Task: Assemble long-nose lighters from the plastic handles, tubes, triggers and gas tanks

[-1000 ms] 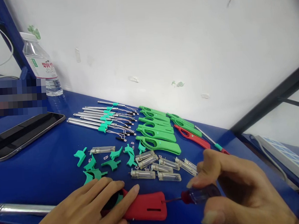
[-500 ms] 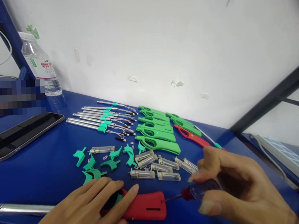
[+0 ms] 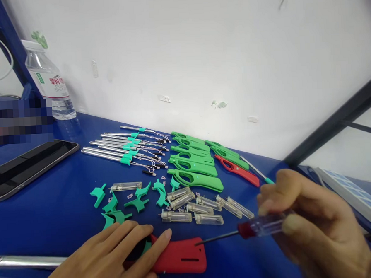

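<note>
My left hand lies flat on a red lighter handle at the table's front edge, pinning it down; a metal tube sticks out to the left from under the hand. My right hand grips a small screwdriver with a clear handle and red collar. Its thin shaft points left, the tip hovering just above the handle's top edge, apart from it.
On the blue table lie green handle shells, another red handle, metal tubes with wires, teal triggers and clear gas cells. A phone and water bottle are at left, a power strip at right.
My right hand has drawn the screwdriver back to the right and lifted it, pulling the tip out of the red handle. My left hand stays put.
</note>
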`<state>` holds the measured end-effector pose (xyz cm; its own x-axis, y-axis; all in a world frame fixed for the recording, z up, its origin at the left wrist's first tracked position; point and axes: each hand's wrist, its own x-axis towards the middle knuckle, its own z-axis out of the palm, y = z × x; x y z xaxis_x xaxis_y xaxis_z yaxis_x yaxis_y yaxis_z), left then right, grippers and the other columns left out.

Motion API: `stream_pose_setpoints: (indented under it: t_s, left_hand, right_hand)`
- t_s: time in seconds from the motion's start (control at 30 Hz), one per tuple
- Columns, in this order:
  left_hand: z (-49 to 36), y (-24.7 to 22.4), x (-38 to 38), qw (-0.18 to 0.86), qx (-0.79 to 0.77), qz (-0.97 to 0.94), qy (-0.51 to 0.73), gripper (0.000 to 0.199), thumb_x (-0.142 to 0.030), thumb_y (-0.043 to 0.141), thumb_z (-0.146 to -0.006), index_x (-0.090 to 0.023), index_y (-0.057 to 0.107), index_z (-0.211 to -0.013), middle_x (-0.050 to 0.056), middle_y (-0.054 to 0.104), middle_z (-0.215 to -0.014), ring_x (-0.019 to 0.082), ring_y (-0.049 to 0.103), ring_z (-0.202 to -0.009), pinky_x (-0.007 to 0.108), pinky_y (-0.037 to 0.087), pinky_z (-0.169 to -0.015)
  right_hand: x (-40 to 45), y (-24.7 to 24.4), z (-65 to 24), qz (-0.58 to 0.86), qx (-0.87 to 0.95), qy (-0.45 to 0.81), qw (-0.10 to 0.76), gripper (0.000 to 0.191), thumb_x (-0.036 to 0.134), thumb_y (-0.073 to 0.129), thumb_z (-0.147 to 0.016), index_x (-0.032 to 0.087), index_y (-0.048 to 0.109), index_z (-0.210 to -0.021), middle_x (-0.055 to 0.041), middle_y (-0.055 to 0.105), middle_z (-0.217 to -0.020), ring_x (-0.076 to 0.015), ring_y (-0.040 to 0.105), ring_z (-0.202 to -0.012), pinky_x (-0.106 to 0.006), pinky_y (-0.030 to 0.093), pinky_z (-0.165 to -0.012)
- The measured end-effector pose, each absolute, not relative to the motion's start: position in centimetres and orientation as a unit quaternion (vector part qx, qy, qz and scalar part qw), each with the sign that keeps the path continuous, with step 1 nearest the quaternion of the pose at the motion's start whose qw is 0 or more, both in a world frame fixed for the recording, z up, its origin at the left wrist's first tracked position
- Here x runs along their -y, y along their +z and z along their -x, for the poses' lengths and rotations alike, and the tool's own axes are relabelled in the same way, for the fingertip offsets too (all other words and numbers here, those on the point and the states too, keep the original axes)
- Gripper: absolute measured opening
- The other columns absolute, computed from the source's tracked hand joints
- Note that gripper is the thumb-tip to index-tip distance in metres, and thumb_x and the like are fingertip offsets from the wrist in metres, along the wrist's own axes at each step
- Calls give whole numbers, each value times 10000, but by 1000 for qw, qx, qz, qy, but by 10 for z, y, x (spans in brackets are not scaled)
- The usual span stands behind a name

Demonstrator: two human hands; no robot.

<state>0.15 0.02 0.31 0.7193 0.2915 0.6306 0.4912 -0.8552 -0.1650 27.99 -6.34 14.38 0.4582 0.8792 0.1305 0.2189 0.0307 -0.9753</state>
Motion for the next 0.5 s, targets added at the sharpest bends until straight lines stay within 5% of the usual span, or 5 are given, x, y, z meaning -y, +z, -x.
stream_pose_setpoints:
  t_s: [0.17, 0.27, 0.5]
  left_hand:
    - [0, 1, 0, 163, 222, 913, -302, 445, -282, 334, -1259, -302, 719, -1481, 11, 754, -1207, 203, 623, -1120, 363, 390, -1044]
    - [0, 1, 1, 178, 217, 911, -301, 436, -288, 348, -1256, -305, 715, -1492, 6, 753, -1202, 197, 637, -1110, 343, 404, -1041]
    - [-6, 2, 0, 154, 225, 912, -307, 408, -400, 387, -1257, -300, 751, -1410, -8, 761, -1140, 193, 633, -1059, 347, 400, -991]
  right_hand:
    - [59, 135, -309, 638, 578, 246, 445, 384, 615, 935, -779, 307, 749, -645, 45, 578, -532, -160, 497, -499, -273, 411, -474]
    - [59, 129, -322, 623, 646, 271, 349, 335, 612, 832, -920, 307, 802, -785, 18, 705, -692, -171, 581, -577, -256, 468, -495]
    - [58, 116, -344, 675, 649, 294, 193, 214, 546, 833, -867, 351, 819, -954, 28, 782, -713, -211, 707, -633, -280, 491, -575]
